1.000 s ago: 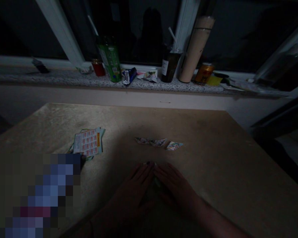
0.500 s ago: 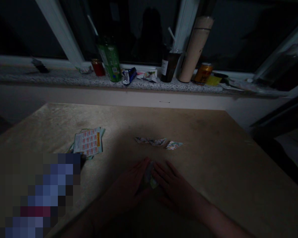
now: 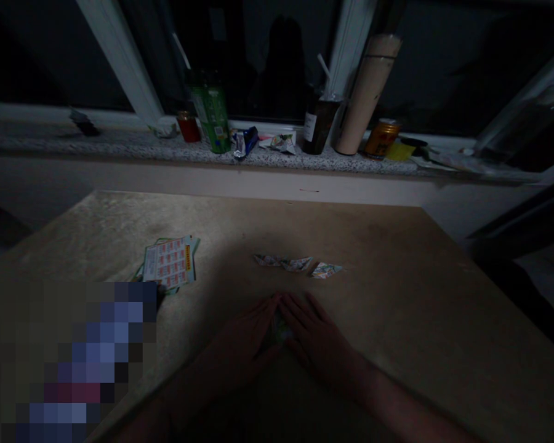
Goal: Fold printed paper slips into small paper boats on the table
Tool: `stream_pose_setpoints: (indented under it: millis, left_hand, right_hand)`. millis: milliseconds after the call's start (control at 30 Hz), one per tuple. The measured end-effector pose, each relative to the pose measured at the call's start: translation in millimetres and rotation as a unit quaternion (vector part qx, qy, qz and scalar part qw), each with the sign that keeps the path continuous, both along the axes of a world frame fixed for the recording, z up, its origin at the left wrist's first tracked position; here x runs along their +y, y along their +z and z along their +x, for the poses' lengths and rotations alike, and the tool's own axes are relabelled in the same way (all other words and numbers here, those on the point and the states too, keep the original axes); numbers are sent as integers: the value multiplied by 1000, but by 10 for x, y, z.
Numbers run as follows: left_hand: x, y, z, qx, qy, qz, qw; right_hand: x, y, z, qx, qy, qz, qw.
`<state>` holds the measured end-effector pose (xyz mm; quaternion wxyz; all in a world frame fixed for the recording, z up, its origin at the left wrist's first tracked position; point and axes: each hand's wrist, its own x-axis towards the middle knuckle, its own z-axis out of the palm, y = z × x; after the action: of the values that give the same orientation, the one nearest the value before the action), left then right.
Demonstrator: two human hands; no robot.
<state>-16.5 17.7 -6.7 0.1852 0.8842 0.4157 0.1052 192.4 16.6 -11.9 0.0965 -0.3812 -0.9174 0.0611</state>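
Nothing here is clear enough to read. The printed sheet (image 3: 170,263), centre left on the worktop (image 3: 397,277), shows rows of red blocks and a yellow strip, all blurred. Labels on the green bottle (image 3: 215,120), dark bottle (image 3: 316,123) and orange can (image 3: 382,138) near the top of the frame are illegible.

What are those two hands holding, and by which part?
Nothing is gripped: the left hand and right hand lie flat, pressing the sides of a small printed paper against the table.
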Motion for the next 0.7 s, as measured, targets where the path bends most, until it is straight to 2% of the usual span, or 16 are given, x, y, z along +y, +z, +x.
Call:
stream_pose_setpoints:
  millis: [233,700]
  left_hand:
    - [15,4,5,1,-3,4,1000]
    - [18,-7,-3,-5,-5,1,1000]
  right_hand:
    - [3,2,-52,2,-44,-12,999]
    - [-10,-9,-100,5,-62,-22,998]
